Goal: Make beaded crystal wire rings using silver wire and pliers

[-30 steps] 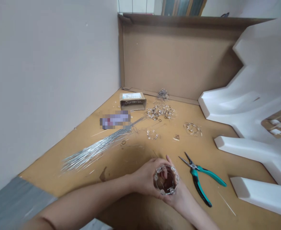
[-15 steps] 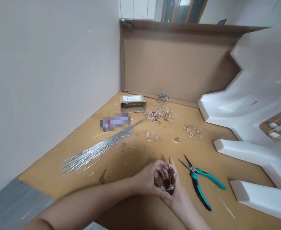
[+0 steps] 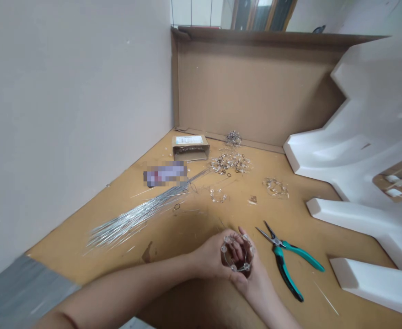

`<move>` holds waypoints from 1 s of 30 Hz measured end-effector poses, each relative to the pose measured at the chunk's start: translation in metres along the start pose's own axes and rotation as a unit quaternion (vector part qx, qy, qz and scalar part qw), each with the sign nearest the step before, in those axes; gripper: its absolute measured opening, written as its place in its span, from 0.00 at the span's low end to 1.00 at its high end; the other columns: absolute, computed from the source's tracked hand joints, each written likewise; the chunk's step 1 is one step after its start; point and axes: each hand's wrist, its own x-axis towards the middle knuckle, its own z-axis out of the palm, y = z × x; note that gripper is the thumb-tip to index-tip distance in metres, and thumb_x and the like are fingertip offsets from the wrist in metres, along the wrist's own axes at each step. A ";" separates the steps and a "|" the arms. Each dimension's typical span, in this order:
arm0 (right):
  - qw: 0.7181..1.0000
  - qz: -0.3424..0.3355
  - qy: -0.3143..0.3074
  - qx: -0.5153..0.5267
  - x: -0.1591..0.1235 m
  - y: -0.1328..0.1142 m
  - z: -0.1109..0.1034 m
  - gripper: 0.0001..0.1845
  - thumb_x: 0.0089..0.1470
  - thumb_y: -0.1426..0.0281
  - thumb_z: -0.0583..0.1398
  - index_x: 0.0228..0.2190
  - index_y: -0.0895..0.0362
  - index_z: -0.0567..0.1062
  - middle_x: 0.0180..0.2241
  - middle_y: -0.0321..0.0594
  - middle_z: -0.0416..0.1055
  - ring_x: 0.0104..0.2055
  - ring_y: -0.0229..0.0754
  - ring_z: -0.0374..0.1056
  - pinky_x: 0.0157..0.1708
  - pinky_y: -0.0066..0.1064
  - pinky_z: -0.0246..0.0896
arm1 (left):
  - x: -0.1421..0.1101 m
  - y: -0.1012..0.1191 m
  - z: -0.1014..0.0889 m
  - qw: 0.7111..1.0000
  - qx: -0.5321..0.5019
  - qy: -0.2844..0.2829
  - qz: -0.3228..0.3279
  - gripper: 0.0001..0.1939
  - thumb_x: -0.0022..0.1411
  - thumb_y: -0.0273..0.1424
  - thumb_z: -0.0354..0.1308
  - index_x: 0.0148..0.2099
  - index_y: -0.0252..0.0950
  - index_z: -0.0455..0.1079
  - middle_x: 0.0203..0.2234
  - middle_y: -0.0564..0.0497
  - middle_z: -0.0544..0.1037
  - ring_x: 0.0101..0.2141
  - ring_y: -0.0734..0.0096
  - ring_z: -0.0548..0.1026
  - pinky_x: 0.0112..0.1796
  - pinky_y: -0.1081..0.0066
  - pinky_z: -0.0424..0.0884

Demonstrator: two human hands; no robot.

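Near the front of the table, a wire ring with clear beads (image 3: pixel 234 268) is held between both hands, its round opening facing me. My left hand (image 3: pixel 210 257) curls around its left side, with some fingers showing through the ring. On the right side my right hand (image 3: pixel 253 278) cups the ring, its thumb below and a finger reaching up behind. Part of the ring is hidden by the fingers. Just right of my right hand lie long-nose pliers (image 3: pixel 279 244) with green handles, their jaws spread.
A bundle of thin metal wires (image 3: pixel 141 212) lies at left, near a small open cardboard box (image 3: pixel 191 148). Beaded wire pieces (image 3: pixel 231 162) are heaped farther back, with another cluster (image 3: pixel 276 187) at right. White foam (image 3: pixel 375 274) borders the right side; a cardboard panel (image 3: pixel 255 87) stands behind.
The beaded ring has turned slightly in my hands, so its beads sit a little differently. Both hands stay in almost the same place; the pliers lie still.
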 end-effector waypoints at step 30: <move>0.994 0.036 -0.100 0.040 0.006 -0.027 -0.037 0.20 0.47 0.71 0.58 0.44 0.54 0.65 0.32 0.39 0.74 0.38 0.42 0.70 0.44 0.34 0.62 | 0.000 -0.003 -0.003 0.985 -0.154 -0.081 0.007 0.31 0.34 0.27 0.70 0.40 0.35 0.57 0.29 0.53 0.67 0.31 0.75 0.68 0.34 0.73 0.64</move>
